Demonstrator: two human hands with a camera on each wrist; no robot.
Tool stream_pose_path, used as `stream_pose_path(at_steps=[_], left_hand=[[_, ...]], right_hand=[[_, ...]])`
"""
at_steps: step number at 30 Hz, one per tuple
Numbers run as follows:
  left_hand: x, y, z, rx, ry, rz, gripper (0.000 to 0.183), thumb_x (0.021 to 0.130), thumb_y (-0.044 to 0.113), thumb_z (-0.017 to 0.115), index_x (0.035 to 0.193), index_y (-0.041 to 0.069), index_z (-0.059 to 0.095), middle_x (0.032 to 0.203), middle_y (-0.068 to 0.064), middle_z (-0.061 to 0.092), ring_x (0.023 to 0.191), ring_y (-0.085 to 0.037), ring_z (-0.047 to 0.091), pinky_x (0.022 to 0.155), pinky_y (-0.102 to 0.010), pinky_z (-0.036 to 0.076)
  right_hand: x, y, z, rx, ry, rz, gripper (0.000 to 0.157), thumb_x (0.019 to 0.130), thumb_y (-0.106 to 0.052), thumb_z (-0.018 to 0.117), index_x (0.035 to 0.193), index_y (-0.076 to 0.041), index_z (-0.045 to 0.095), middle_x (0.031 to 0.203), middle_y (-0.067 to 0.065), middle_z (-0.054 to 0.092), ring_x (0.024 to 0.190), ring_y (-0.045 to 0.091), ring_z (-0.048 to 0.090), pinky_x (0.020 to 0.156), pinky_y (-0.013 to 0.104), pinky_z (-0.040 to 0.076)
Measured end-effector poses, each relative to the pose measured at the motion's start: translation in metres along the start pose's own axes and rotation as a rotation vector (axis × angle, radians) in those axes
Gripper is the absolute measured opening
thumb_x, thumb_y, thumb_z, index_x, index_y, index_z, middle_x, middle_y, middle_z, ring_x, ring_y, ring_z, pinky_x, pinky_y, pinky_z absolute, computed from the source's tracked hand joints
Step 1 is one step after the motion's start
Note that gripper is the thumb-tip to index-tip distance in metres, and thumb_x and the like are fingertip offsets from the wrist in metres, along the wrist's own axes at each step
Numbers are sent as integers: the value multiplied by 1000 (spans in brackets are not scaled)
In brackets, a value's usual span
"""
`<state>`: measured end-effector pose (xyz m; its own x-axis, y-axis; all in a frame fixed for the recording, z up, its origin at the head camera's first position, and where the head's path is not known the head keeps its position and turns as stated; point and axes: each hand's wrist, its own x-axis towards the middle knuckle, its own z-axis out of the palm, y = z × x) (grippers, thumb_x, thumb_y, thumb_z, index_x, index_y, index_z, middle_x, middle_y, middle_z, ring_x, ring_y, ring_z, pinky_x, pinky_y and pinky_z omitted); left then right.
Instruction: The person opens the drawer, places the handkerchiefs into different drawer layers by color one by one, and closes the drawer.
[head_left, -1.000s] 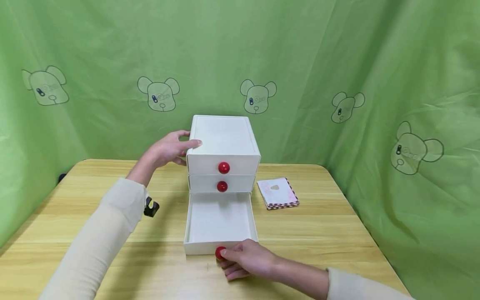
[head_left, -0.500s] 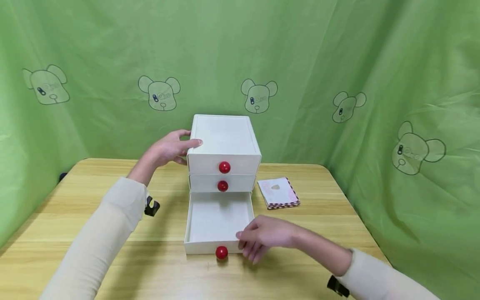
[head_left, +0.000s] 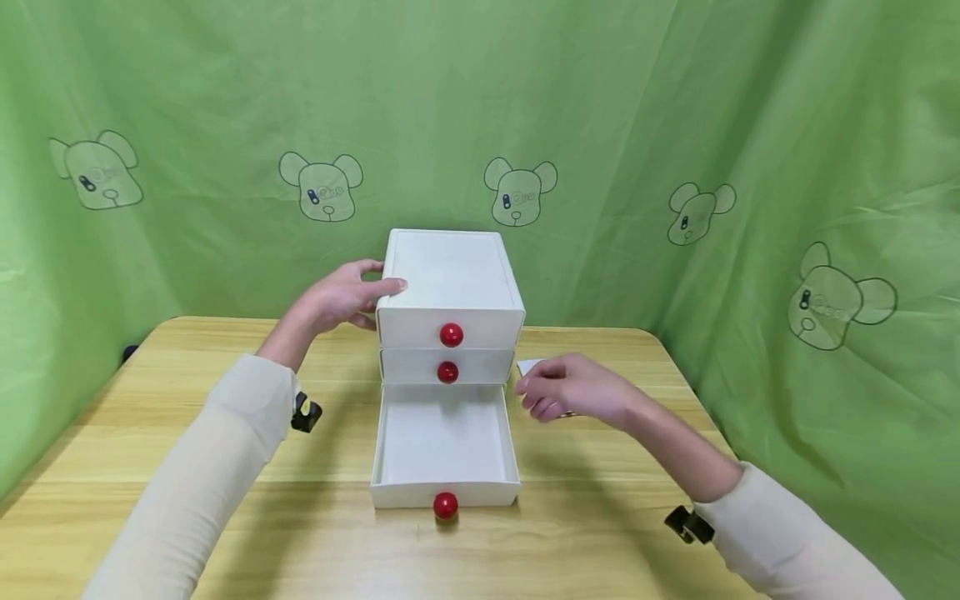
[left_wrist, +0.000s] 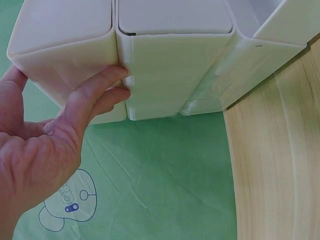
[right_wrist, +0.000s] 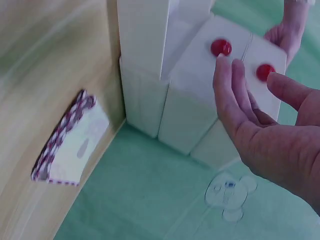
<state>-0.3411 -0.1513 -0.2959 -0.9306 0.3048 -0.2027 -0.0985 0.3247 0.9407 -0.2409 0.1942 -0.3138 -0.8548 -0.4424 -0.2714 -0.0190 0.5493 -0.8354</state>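
Note:
A white cabinet of stacked drawers (head_left: 450,267) with red knobs stands on the table, its bottom drawer (head_left: 442,450) pulled out and the upper ones closed. My left hand (head_left: 341,296) rests on the cabinet's upper left edge, thumb on top and fingers against the side; the left wrist view shows the fingertips touching the side wall (left_wrist: 160,75). My right hand (head_left: 573,387) is in the air right of the cabinet, fingers loosely bent, holding nothing. From the head it mostly covers a folded cloth (right_wrist: 75,145) with a checked border, which lies on the table.
The wooden table (head_left: 300,500) ends at a green curtain (head_left: 600,100) behind and at both sides. The open drawer's red knob (head_left: 446,506) juts toward the front. A dark clip-like piece shows at each cuff.
My right hand has let go of the bottom drawer's red knob and moved back and right, over the folded cloth. The drawer stays pulled out. My left hand has not moved.

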Motion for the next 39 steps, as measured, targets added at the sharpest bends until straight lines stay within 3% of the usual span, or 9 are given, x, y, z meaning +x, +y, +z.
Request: stream_pose_path(at_steps=[5, 12, 18, 29, 34, 39], left_hand=[[0, 0, 0, -5, 2, -1, 91, 88, 39, 67, 153, 11, 10, 131, -19, 51, 115, -36, 55, 86, -41, 57], [-1, 0, 0, -4, 7, 1, 90, 88, 40, 66, 153, 10, 11, 131, -18, 51, 114, -36, 57, 84, -40, 58], [-1, 1, 1, 0, -3, -1, 89, 89, 39, 65, 153, 10, 10, 134, -19, 49, 116, -36, 55, 85, -41, 57], [-24, 20, 7, 8, -24, -12, 79, 95, 29, 58, 152, 5, 8, 138, -23, 44, 120, -40, 51, 90, -42, 55], [-13, 12, 5, -3, -19, -15, 80, 95, 30, 59, 152, 6, 9, 138, -22, 45, 120, -39, 52, 89, -42, 55], [1, 0, 0, -20, -3, -18, 85, 91, 36, 64, 153, 10, 11, 135, -19, 49, 119, -38, 53, 86, -42, 57]], right_hand=[[5, 6, -24, -49, 82, -2, 40, 97, -28, 54, 124, 2, 56, 111, 16, 63, 98, 29, 63, 92, 42, 53], [18, 24, -50, 25, 207, 27, 53, 100, -29, 49, 139, 5, 39, 132, 27, 50, 114, 36, 56, 101, 45, 47], [28, 46, -65, 104, 285, 78, 58, 99, -29, 50, 143, 6, 34, 137, 29, 45, 121, 40, 51, 104, 46, 43], [43, 87, -78, 127, 352, 149, 57, 98, -25, 52, 143, 5, 35, 144, 25, 40, 126, 42, 45, 105, 43, 43], [47, 106, -79, 140, 364, 161, 61, 97, -29, 55, 145, 2, 34, 145, 23, 39, 127, 42, 43, 107, 45, 40], [52, 120, -78, 178, 372, 178, 60, 97, -23, 52, 147, -1, 29, 148, 24, 34, 129, 43, 40, 111, 48, 35]])
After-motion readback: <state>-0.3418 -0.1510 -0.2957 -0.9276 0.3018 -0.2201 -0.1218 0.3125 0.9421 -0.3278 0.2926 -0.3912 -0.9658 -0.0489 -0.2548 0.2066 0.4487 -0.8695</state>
